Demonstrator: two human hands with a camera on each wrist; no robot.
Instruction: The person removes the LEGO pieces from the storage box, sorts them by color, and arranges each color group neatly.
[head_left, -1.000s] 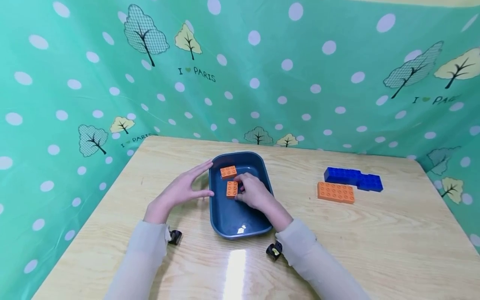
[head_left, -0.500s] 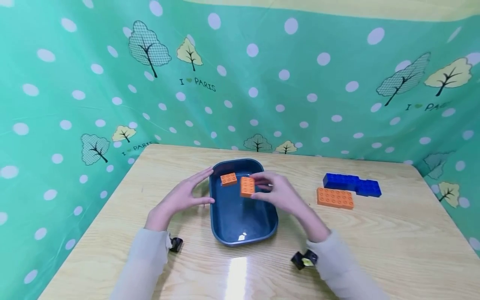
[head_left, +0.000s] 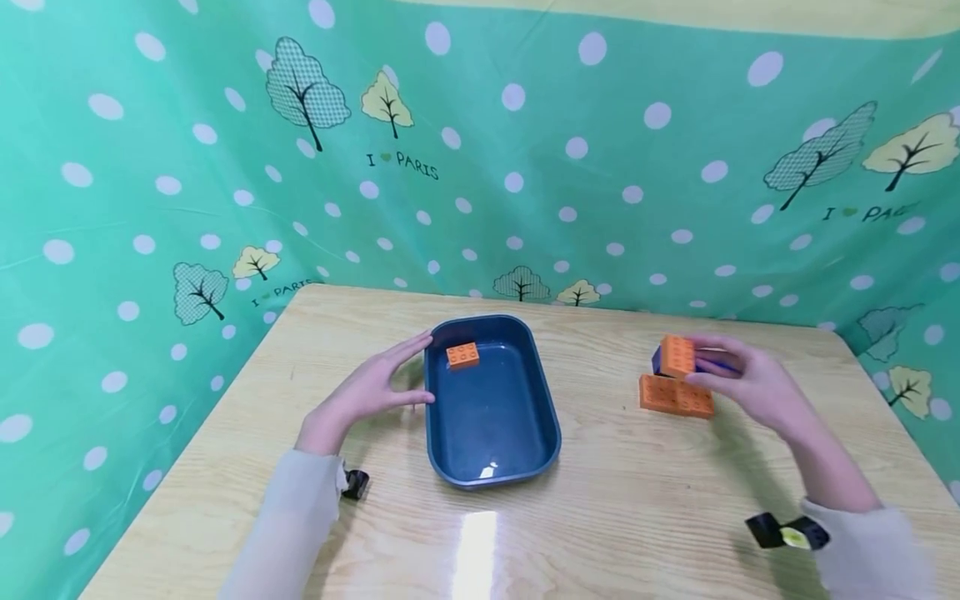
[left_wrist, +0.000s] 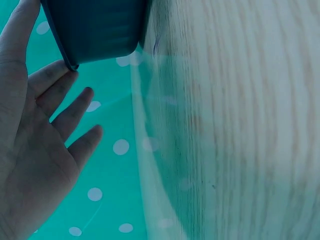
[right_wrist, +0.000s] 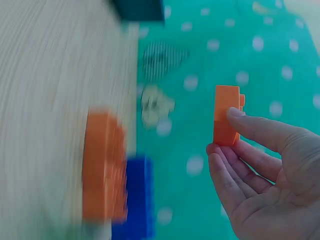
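Note:
My right hand (head_left: 757, 385) pinches an orange toy building brick (head_left: 677, 357) between thumb and fingers, held in the air at the table's right side. Below it on the table lies a long orange brick piece (head_left: 675, 397). Blue bricks (right_wrist: 137, 200) sit just behind that, mostly hidden by my hand in the head view. At the left, my left hand (head_left: 369, 390) touches the rim of a dark blue plastic tray (head_left: 491, 421) with spread, fairly straight fingers. Another orange brick (head_left: 462, 356) lies inside the tray, near its far left corner.
The wooden table (head_left: 600, 500) carries the tray near its middle. A green dotted curtain (head_left: 480, 150) hangs behind and along the sides. Small black wrist cameras (head_left: 787, 532) are strapped at both sleeves.
My right hand has lifted one orange brick out of the tray and carried it rightward, over the bricks on the table. My left hand stays at the tray's left rim.

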